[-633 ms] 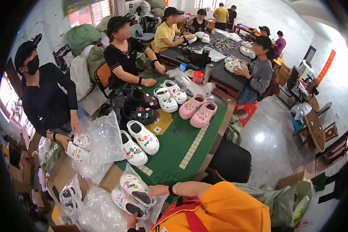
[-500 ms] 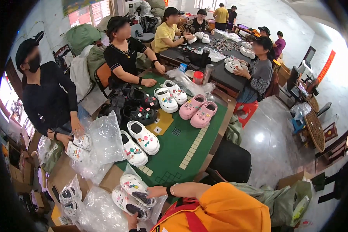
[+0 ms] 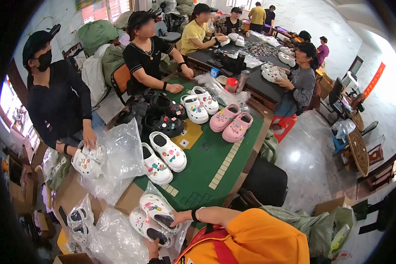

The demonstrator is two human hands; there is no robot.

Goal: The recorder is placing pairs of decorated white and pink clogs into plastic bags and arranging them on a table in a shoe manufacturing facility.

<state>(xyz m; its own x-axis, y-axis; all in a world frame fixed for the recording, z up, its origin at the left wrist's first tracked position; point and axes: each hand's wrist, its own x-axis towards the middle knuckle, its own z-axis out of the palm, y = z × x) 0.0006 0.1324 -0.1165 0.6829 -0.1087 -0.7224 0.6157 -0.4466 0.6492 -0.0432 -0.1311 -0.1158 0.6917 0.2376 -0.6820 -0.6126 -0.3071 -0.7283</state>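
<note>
So the white charm clogs (image 3: 154,210) are at the near end of the worktop (image 3: 198,181), both shoes side by side, toes angled toward its left edge. They're chunky and glossy-looking, dark inside, with colourful little charms (red, green, yellow bits) dotted all over the toes. The right hand (image 3: 183,217) has its fingers wrapped around the heel of the farther shoe, and the left hand (image 3: 152,247) is gripping the nearer one by its heel. There's clear plastic (image 3: 179,239) around the pair, can't tell if they're actually inside it. A crumpled clear bag (image 3: 114,233) lies just left, then a bagged pair (image 3: 80,222) closer to the left edge.
</note>
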